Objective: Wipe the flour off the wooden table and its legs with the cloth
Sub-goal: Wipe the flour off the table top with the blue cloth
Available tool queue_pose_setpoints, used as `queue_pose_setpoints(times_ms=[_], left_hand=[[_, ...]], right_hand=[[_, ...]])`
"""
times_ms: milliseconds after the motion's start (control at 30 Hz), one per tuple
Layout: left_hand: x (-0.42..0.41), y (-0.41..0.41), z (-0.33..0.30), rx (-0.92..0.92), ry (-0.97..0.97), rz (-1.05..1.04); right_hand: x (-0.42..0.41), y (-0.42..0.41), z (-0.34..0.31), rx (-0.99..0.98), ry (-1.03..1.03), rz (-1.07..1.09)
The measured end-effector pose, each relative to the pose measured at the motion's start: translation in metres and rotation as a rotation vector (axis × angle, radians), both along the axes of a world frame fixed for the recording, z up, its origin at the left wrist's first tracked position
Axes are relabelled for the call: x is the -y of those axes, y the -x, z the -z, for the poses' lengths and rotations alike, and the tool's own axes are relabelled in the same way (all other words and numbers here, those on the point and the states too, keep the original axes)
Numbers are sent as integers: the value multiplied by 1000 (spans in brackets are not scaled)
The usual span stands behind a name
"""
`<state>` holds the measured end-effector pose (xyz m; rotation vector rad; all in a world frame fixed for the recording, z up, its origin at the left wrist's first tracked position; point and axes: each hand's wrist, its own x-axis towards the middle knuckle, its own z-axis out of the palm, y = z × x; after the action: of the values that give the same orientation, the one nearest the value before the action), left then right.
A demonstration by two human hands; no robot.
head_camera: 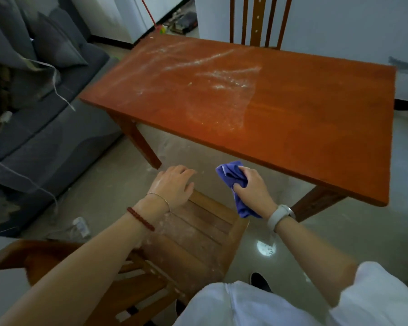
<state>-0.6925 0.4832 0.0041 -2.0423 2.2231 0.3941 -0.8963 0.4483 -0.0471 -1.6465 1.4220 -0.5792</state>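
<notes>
The wooden table (304, 128) fills the upper middle of the head view. White flour (212, 74) streaks the left and middle of its top, while the right part looks clean. Two of its legs show: the near left leg (141, 142) and the near right leg (316, 201). My right hand (252, 187) grips a bunched blue cloth (233, 177) in the air, below the table's near edge. My left hand (174, 184) hovers with relaxed fingers over the front of a wooden chair seat and holds nothing.
A flour-dusted wooden chair (198, 234) stands right under my arms. A grey sofa (40, 128) with a white cable sits at the left. Another chair back (257, 20) rises behind the table. The floor (339, 243) is glossy tile with flour specks.
</notes>
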Motion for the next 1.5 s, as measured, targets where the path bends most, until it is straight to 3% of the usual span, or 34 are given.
queue_pose_setpoints(times_ms=[200, 433, 667, 1000, 1500], left_hand=[[-22, -50, -6, -74, 12, 106], [-60, -72, -13, -279, 89, 60], [-53, -97, -28, -258, 60, 174], [35, -190, -34, -316, 27, 390], [82, -333, 14, -485, 13, 138]], right_hand=[[-63, -47, -8, -76, 13, 149], [-113, -73, -36, -95, 47, 227], [-128, -95, -53, -146, 56, 280], [-86, -190, -67, -274, 46, 464], [-2, -346, -20, -165, -36, 517]])
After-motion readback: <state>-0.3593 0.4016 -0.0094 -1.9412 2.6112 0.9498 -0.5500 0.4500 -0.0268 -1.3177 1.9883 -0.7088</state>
